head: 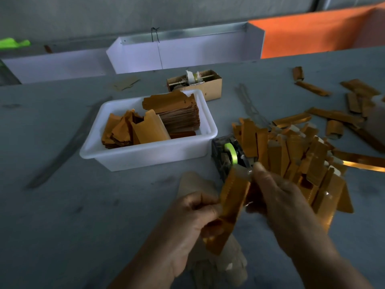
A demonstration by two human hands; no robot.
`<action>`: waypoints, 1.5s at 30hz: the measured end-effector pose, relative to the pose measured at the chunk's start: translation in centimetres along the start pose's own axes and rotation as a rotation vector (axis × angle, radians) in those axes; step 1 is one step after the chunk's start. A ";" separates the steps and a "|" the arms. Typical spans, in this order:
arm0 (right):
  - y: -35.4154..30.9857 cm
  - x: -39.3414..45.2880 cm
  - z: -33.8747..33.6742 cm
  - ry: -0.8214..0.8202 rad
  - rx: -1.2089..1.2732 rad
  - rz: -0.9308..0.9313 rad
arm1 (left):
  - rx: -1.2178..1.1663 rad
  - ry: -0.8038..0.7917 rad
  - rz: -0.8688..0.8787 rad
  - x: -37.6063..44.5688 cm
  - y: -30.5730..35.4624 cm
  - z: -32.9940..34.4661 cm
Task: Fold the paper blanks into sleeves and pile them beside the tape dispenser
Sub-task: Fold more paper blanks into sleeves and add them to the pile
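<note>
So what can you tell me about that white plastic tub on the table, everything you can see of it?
The white tub is a rectangular, glossy plastic bin with rounded corners and a rolled rim, sitting flat on the grey table, left of the tape dispenser. Inside, a thick stack of flat orange-brown paper blanks fills the right part, and looser, folded pieces lean in the left part. Neither hand touches it.

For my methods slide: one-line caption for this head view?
Both hands fold a gold paper blank near the tape dispenser, beside a pile of finished sleeves.
</note>
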State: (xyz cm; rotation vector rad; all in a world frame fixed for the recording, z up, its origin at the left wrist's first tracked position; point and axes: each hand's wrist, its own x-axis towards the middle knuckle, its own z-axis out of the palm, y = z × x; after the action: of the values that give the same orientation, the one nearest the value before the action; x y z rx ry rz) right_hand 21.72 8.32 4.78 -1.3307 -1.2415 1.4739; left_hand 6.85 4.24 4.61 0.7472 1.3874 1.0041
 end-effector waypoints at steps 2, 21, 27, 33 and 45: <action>-0.1 0.5 -1.4 0.144 -0.108 -0.103 | -0.023 0.095 0.031 0.4 -0.3 -0.2; 1.8 4.5 -2.1 0.013 -0.544 -0.119 | -0.173 0.153 -0.040 1.4 -1.1 0.3; 1.8 4.1 -1.6 0.024 -0.085 -0.012 | -0.271 0.160 -0.068 1.7 -1.2 0.6; 1.3 3.4 -2.2 0.146 -0.328 -0.204 | -0.287 0.159 -0.070 2.0 -1.3 0.5; 3.0 1.8 -2.0 0.203 -0.664 -0.320 | -0.359 0.146 -0.075 2.3 -1.4 0.8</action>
State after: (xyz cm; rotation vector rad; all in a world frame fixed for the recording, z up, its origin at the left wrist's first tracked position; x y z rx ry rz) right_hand 23.56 9.70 1.51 -1.5505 -1.7883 0.6984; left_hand 7.60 5.86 2.43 0.3592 1.2993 1.2258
